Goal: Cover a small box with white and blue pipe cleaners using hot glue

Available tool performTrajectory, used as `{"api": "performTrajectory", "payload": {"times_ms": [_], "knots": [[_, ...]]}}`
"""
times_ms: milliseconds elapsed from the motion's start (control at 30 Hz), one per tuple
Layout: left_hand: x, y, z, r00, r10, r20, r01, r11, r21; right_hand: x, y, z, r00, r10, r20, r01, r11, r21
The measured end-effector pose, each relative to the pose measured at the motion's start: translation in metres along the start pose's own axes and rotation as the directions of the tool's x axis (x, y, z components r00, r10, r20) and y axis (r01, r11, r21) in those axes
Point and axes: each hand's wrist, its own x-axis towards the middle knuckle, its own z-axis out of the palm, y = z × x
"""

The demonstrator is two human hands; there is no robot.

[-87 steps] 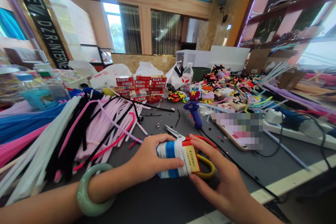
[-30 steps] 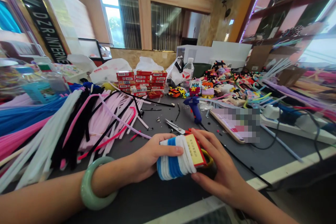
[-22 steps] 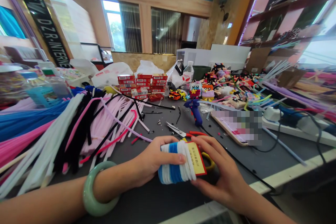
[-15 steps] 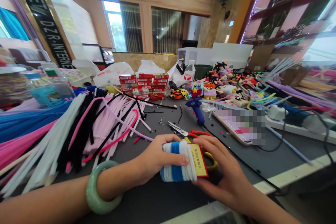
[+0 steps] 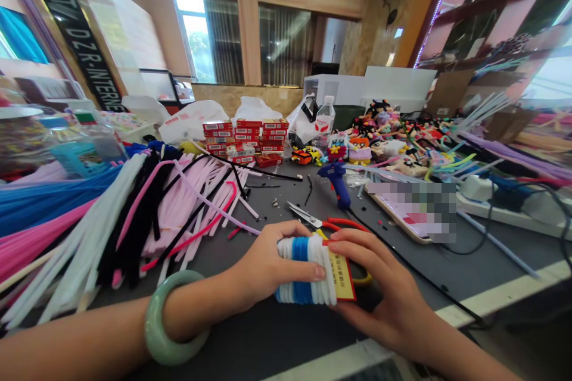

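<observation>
Left hand (image 5: 263, 263) clasps the box (image 5: 304, 269) near the desk's (image 5: 268, 336) front edge, thumb pressed over its white and blue coils, scissors (image 5: 322, 225) just behind. Right hand (image 5: 384, 294) grips the label end. A firm, even pinch would likely keep the coils packed — no gaps.

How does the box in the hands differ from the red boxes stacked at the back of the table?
The held box is wound with white and blue pipe cleaners; the stacked boxes are bare. The held box is single, clasped between the left hand and right hand up front; the stacked boxes sit untouched in rows, farther back. Both show red, so they may be the same kind.
</observation>
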Motion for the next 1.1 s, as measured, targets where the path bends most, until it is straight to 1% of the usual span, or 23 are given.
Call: {"api": "performTrajectory", "payload": {"times_ms": [200,367,467,633,700,900,1100], "knots": [[-0.0019,0.001,0.0016,0.999,-0.023,-0.025,0.022,1.0,-0.012,-0.0003,0.0,0.0017,0.999,-0.017,-0.043,0.019,0.999,0.038],[-0.0025,0.0022,0.0016,0.999,-0.048,-0.012,0.047,0.998,-0.028,-0.0004,-0.0011,0.0017,0.999,-0.028,-0.034,0.029,0.999,0.031],[-0.002,0.0009,0.0012,0.999,-0.024,-0.034,0.023,1.0,-0.009,0.0007,-0.002,0.0006,0.998,-0.045,-0.036,0.044,0.999,-0.011],[-0.0015,-0.0014,0.0007,0.998,-0.036,-0.044,0.035,0.999,-0.011,-0.0005,-0.0015,0.001,0.995,-0.089,-0.034,0.08,0.975,-0.207],[-0.0014,-0.0009,0.0009,0.998,-0.021,-0.061,0.021,1.0,-0.002,-0.0013,-0.001,0.0012,0.996,-0.086,-0.036,0.075,0.967,-0.244],[-0.001,0.0025,0.0026,0.998,-0.049,-0.032,0.048,0.999,-0.017,-0.0021,-0.0013,-0.0006,0.992,-0.128,-0.018,0.119,0.958,-0.26],[-0.002,0.0008,0.0006,1.0,0.022,-0.002,-0.022,0.995,0.095,-0.007,-0.0013,0.0038,0.987,-0.121,-0.11,0.094,0.97,-0.224]]}}
